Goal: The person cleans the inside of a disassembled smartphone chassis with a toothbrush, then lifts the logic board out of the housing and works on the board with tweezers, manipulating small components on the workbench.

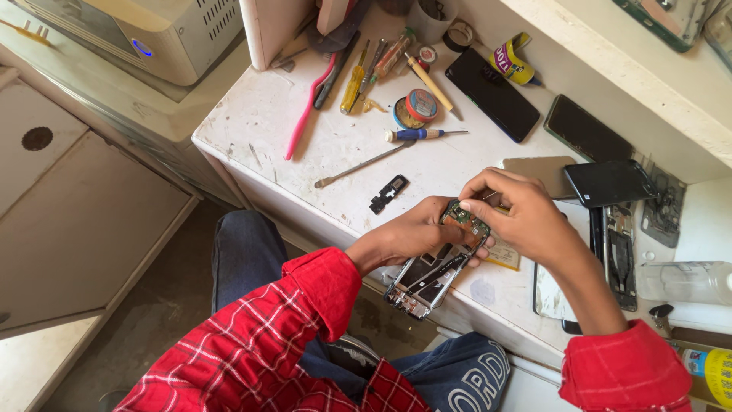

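My left hand [415, 233] grips an opened phone frame [427, 278] with its back cover off, holding it over the front edge of the white workbench [290, 130]. My right hand [518, 214] pinches at the green circuit board [467, 217] at the top end of that frame. Whether a small tool sits between the fingertips I cannot tell. Both sleeves are red plaid.
On the bench lie a small black phone part [389, 193], a thin metal rod [358, 165], a blue-handled screwdriver [419, 134], a pink tool [305, 111], solder tins [415, 107], several dark phones [492, 93] and a clear bottle [686, 281]. A beige machine [145, 34] stands at the left.
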### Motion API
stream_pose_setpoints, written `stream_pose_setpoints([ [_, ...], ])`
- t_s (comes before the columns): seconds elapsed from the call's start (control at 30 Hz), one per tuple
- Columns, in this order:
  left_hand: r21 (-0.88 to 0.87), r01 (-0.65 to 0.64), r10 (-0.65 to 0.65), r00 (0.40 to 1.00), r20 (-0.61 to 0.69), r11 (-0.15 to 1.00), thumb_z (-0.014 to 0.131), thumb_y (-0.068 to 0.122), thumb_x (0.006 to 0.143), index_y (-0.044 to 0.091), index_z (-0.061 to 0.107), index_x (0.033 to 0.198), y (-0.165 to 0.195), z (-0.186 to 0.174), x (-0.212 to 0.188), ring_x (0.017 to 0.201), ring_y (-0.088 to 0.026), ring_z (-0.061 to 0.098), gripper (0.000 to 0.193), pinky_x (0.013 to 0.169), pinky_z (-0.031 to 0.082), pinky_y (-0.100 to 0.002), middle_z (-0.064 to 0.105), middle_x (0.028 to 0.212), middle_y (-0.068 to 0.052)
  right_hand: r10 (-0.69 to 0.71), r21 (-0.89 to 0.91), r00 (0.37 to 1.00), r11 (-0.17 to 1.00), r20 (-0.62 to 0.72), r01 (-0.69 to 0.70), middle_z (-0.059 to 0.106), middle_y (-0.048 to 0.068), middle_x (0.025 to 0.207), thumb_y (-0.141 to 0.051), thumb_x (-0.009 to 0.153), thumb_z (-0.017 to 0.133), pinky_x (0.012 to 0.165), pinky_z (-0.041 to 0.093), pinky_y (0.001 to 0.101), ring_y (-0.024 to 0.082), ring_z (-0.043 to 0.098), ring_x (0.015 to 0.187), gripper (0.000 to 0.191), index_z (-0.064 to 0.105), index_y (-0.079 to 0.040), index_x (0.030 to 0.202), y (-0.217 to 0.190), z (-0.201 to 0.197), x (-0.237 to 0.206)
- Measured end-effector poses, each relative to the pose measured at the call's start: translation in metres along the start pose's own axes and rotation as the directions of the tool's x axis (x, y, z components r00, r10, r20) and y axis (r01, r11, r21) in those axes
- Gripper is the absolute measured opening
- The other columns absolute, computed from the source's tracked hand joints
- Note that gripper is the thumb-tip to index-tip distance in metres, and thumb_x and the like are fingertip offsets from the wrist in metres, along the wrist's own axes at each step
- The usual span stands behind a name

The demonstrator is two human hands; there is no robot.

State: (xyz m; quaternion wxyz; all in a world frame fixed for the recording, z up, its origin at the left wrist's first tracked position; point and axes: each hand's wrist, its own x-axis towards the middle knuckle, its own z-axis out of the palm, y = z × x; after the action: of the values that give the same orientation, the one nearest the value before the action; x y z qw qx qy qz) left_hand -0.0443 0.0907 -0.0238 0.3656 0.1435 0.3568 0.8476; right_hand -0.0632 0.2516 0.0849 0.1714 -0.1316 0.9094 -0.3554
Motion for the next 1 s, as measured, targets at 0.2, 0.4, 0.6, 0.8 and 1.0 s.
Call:
stream_pose_setpoints([
  [0.2,0.002,0.005,-0.005,1.000,0.017,1.000,0.052,-0.008,0.098,-0.011,0.053,0.129,0.002,0.000,0.000,0.103,-0.024,0.072,0.032,0.090,0.063,-0.034,0.068,0.118,-0.020,-0.040,0.004,0.998,0.999,0.056,0.040,0.070,0.006,0.083,-0.007,0.089,0.074,0.060,0.051,0.0277,0.008,0.062,0.070,0.011,0.070,-0.001,0.096,0.005,-0.006,0.007],
  [0.4,-0.011,0.030,-0.029,1.000,0.006,1.000,0.053,-0.006,0.098,-0.010,0.052,0.130,0.001,0.000,0.001,0.101,-0.024,0.072,0.033,0.089,0.063,-0.034,0.068,0.117,-0.019,0.100,0.142,0.984,0.982,0.150,-0.122,0.072,0.005,0.083,-0.009,0.089,0.071,0.063,0.054,0.0279,0.009,0.067,0.073,0.010,0.068,-0.002,0.096,0.010,-0.008,0.011],
  [0.6,0.004,0.043,-0.043,0.999,0.013,0.999,0.055,-0.005,0.097,-0.009,0.053,0.130,0.001,-0.001,0.000,0.098,-0.022,0.072,0.033,0.089,0.062,-0.034,0.069,0.116,-0.019,0.054,0.223,0.959,0.968,0.278,-0.119,0.070,0.005,0.084,-0.009,0.088,0.073,0.070,0.055,0.0274,0.011,0.066,0.079,0.010,0.069,-0.002,0.093,0.014,-0.016,0.021],
  [0.8,0.016,0.042,-0.043,0.999,0.016,0.999,0.056,-0.005,0.097,-0.011,0.055,0.129,0.001,-0.002,-0.001,0.099,-0.023,0.073,0.032,0.090,0.062,-0.035,0.070,0.117,-0.019,0.150,0.238,0.945,0.945,0.289,-0.223,0.069,0.005,0.084,-0.009,0.087,0.074,0.069,0.054,0.0292,0.012,0.064,0.080,0.009,0.070,-0.001,0.091,0.013,-0.019,0.021],
  [1.0,0.001,0.032,-0.032,0.999,0.031,0.999,0.055,-0.005,0.098,-0.011,0.054,0.130,-0.001,-0.002,0.001,0.100,-0.023,0.072,0.032,0.091,0.062,-0.035,0.070,0.117,-0.019,0.116,0.266,0.956,0.945,0.270,-0.190,0.069,0.004,0.085,-0.008,0.087,0.073,0.071,0.054,0.0276,0.012,0.064,0.081,0.009,0.071,-0.001,0.093,0.010,-0.017,0.017],
])
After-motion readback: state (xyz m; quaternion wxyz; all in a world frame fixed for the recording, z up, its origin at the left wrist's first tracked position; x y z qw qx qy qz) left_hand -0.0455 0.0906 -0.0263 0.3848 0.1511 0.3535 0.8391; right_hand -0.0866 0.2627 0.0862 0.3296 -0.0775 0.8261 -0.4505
